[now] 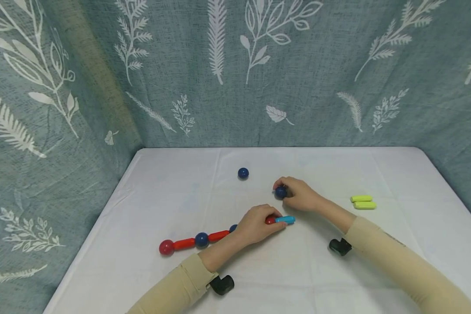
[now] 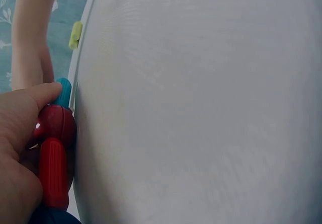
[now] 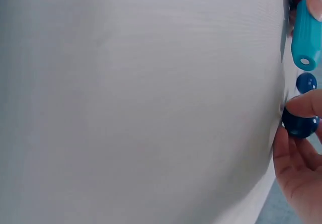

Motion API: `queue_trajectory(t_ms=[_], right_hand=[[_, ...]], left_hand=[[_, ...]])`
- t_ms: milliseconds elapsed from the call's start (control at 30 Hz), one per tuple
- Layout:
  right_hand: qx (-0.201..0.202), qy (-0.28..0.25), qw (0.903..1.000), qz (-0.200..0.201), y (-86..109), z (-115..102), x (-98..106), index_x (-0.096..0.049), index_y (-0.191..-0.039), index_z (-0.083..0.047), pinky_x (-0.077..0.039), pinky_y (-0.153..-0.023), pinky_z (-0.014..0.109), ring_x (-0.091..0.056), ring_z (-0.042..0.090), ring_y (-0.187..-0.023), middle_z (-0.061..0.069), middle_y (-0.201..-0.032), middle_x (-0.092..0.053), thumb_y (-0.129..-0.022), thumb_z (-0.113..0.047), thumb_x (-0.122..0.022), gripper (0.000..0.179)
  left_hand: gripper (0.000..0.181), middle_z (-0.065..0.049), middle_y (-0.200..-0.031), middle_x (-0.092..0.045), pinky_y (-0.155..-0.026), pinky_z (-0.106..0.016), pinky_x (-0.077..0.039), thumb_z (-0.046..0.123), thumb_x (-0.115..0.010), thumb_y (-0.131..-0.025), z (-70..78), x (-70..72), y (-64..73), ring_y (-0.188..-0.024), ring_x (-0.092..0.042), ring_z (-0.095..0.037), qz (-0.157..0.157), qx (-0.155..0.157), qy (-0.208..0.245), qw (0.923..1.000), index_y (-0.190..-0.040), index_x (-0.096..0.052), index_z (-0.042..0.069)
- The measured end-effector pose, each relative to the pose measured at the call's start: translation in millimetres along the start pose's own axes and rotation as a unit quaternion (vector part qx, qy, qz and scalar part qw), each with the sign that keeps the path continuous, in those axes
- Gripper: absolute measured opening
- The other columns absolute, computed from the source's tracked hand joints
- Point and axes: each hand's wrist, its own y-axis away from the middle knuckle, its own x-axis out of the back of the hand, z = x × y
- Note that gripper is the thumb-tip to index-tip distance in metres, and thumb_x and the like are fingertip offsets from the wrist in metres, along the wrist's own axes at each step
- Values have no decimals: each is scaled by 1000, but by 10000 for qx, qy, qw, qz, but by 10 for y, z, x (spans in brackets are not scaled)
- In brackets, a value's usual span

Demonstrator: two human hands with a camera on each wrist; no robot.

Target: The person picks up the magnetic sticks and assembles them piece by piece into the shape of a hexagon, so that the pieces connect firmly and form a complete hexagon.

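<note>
Thumb and fingers of the left hand (image 1: 257, 223) curl round a glossy red ball (image 1: 270, 220), the thumb tip against a ribbed light-blue rod (image 1: 286, 220) joined to it. The right hand (image 1: 298, 194) pinches a glossy dark-blue ball (image 1: 281, 192) between thumb and fingers, near the rod's free end but apart from it. From under the left hand, the chain runs leftward along the table: a part-hidden dark-blue ball, a red rod (image 1: 218, 236), another dark-blue ball (image 1: 202, 240), another red rod (image 1: 184, 244) and a dark-red end ball (image 1: 166, 247).

Farther out, a loose dark-blue ball (image 1: 243, 173) lies beyond both hands, and two yellow-green rods (image 1: 365, 205) lie side by side past the right forearm. A black wrist device (image 1: 223, 285) sits at the left cuff, another at the right (image 1: 340, 247). White cloth (image 1: 337, 279) covers the table, and a teal curtain with white leaf prints (image 1: 235, 113) hangs behind.

In the head view the left hand blocks the chain's middle; the left wrist view shows a ribbed red rod (image 2: 53, 173) there, meeting the held red ball. Only the right wrist view shows the pale round spot on the light-blue rod's end.
</note>
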Motion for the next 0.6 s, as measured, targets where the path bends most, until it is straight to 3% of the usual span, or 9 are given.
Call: queue_trajectory(t_ms=[233,367,600], right_hand=[[-181,-307,9994,-39,339,46,86,-59,-112,-6,-49,-79,35,-56,27,-102,12,-115,-61,-80,11,-62,36],[-308,-657,9972,-203,511,79,127,-60,-112,-7,-51,-84,37,-56,30,-111,10,-116,-61,-81,12,-62,36],[-224,-1039,9927,-563,721,78,148,-61,-120,-11,-51,-88,35,-59,25,-111,7,-121,-61,-87,5,-63,37]], left_hand=[[23,3,-89,-66,-69,-20,-44,31,-73,-89,3,-3,-3,-78,-55,-8,-25,72,42,10000,-100,-74,11],[23,2,-90,-67,-69,-20,-44,30,-73,-88,-6,-10,-9,-78,-55,-9,4,29,71,10000,-100,-74,11],[22,2,-89,-66,-69,-20,-45,27,-74,-88,-9,-9,-20,-78,-55,-9,66,-18,81,9999,-100,-74,9]])
